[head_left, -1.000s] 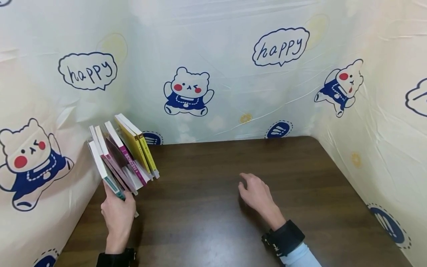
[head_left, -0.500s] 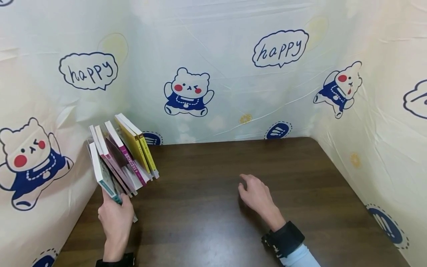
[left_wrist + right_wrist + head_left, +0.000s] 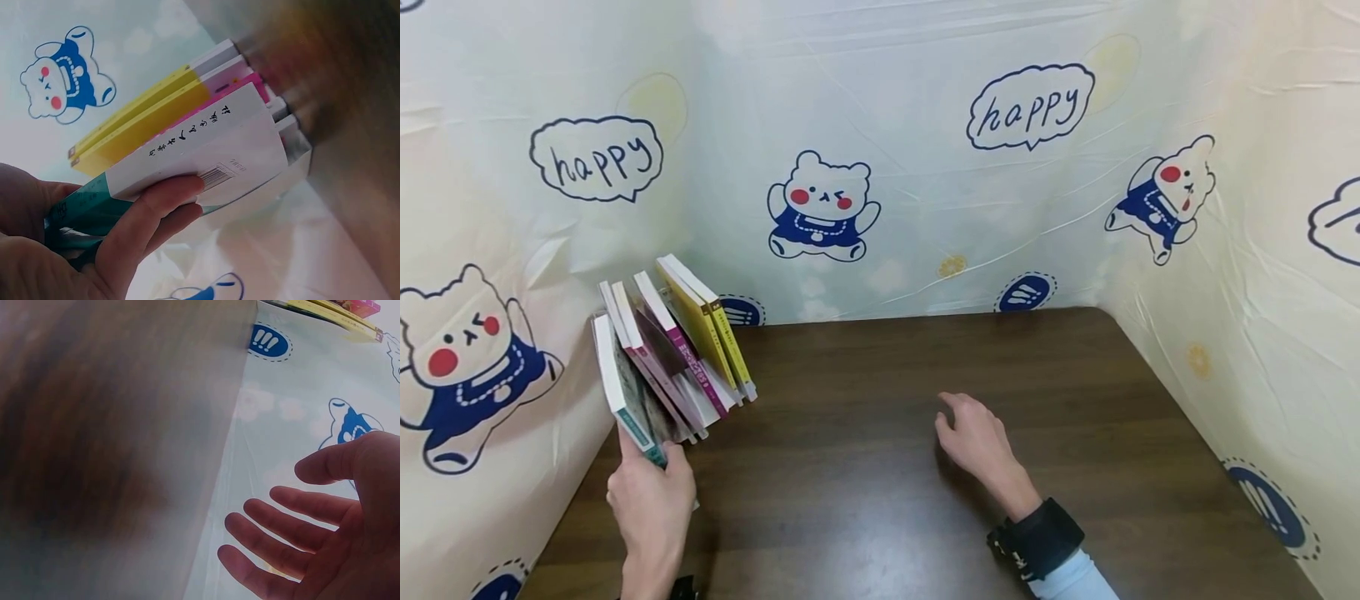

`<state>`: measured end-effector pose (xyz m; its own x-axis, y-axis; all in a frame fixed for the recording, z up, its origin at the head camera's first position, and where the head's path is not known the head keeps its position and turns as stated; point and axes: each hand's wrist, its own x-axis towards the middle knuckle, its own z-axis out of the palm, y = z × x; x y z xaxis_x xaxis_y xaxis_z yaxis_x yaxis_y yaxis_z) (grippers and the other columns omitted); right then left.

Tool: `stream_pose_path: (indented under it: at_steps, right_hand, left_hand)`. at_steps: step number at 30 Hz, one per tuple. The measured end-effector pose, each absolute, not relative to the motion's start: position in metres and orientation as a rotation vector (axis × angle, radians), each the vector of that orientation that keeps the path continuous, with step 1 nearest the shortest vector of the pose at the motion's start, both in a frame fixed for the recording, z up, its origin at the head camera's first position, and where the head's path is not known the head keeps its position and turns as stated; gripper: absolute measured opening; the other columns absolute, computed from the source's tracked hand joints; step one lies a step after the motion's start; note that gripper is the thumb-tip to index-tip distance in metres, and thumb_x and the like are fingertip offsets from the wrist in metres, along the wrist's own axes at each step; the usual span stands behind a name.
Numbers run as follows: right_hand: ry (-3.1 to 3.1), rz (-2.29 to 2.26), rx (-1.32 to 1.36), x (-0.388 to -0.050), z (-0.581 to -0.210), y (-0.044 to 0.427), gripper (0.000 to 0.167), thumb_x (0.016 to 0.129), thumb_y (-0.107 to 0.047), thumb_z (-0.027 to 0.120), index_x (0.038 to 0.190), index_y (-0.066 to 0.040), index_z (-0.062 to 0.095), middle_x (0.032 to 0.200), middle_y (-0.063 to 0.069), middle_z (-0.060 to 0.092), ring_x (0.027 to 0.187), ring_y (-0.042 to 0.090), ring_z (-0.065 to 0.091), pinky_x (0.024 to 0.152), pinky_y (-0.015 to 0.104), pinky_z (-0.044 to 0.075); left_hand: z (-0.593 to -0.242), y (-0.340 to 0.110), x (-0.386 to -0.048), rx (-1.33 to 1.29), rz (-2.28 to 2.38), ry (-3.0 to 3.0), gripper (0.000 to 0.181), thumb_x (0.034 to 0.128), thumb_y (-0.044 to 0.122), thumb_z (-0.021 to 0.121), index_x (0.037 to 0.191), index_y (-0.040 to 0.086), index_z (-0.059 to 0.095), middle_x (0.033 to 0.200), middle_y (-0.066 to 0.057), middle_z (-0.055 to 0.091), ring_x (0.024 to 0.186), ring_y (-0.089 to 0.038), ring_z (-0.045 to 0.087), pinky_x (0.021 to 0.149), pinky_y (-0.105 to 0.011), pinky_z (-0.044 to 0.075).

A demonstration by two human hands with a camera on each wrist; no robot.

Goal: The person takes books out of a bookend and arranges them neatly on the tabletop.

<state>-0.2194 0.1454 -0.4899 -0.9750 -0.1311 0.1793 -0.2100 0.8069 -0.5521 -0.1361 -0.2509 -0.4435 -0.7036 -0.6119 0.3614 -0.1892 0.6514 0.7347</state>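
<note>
In the head view, my left hand [image 3: 651,504] grips the lower end of a white book with a teal spine end [image 3: 608,367], the leftmost of a leaning row. Its fingers lie along the back cover near the barcode in the left wrist view, where the book [image 3: 206,137] shows white and teal. Two yellow books [image 3: 730,346], a magenta-spined book [image 3: 698,375] and slim mauve-spined books [image 3: 662,383] stand beside it. My right hand [image 3: 976,433] is held over the right half of the table, fingers loosely spread and holding nothing.
The brown wooden table [image 3: 850,467] lies under both hands. A pale curtain [image 3: 910,167] printed with bears and "happy" bubbles encloses it at the back and sides. The books stand near the back left corner, close to the curtain.
My left hand has drawn the teal-spined book slightly left and toward me, away from the mauve-spined books. The other books and my right hand have stayed in place.
</note>
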Motion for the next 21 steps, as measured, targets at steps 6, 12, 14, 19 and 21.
stream_pose_path:
  at_steps: [6, 12, 14, 19, 21]
  right_hand:
    - [-2.851, 0.903, 0.27, -0.218, -0.491, 0.147, 0.039, 0.103, -0.019, 0.063, 0.138, -0.004, 0.068, 0.136, 0.017, 0.068, 0.119, 0.034, 0.067, 0.087, 0.051, 0.059]
    - [-2.836, 0.893, 0.282, -0.219, -0.492, 0.147, 0.037, 0.102, -0.019, 0.063, 0.135, -0.003, 0.07, 0.133, 0.017, 0.069, 0.116, 0.034, 0.069, 0.084, 0.051, 0.06]
    - [-2.836, 0.889, 0.281, -0.219, -0.493, 0.147, 0.037, 0.102, -0.019, 0.063, 0.135, -0.003, 0.07, 0.132, 0.016, 0.069, 0.116, 0.034, 0.069, 0.084, 0.051, 0.06]
    - [-2.839, 0.892, 0.283, -0.218, -0.493, 0.147, 0.037, 0.102, -0.019, 0.063, 0.135, -0.003, 0.07, 0.132, 0.017, 0.069, 0.115, 0.034, 0.069, 0.085, 0.051, 0.06]
    - [-2.839, 0.896, 0.282, -0.218, -0.493, 0.147, 0.037, 0.102, -0.019, 0.063, 0.135, -0.003, 0.07, 0.132, 0.017, 0.069, 0.115, 0.033, 0.069, 0.085, 0.051, 0.06]
  left_hand:
    - [-0.434, -0.246, -0.129, 0.577, -0.897, -2.241, 0.052, 0.0993, 0.009, 0.054, 0.15, 0.001, 0.047, 0.111, -0.044, 0.065, 0.092, -0.071, 0.059, 0.072, -0.076, 0.042]
    - [-0.425, -0.241, -0.123, 0.573, -0.887, -2.24, 0.051, 0.0995, 0.008, 0.054, 0.15, 0.0, 0.047, 0.122, -0.042, 0.063, 0.103, -0.069, 0.059, 0.078, -0.078, 0.042]
    - [-0.422, -0.239, -0.121, 0.585, -0.887, -2.25, 0.053, 0.1001, 0.008, 0.054, 0.152, 0.002, 0.046, 0.124, -0.042, 0.063, 0.106, -0.068, 0.058, 0.081, -0.078, 0.041]
    - [-0.415, -0.234, -0.114, 0.577, -0.879, -2.226, 0.049, 0.1006, 0.009, 0.057, 0.149, 0.001, 0.05, 0.125, -0.04, 0.063, 0.11, -0.067, 0.057, 0.086, -0.078, 0.04]
    - [-0.411, -0.231, -0.112, 0.56, -0.868, -2.204, 0.046, 0.1002, 0.01, 0.058, 0.145, 0.0, 0.053, 0.125, -0.04, 0.063, 0.109, -0.067, 0.057, 0.087, -0.078, 0.039]
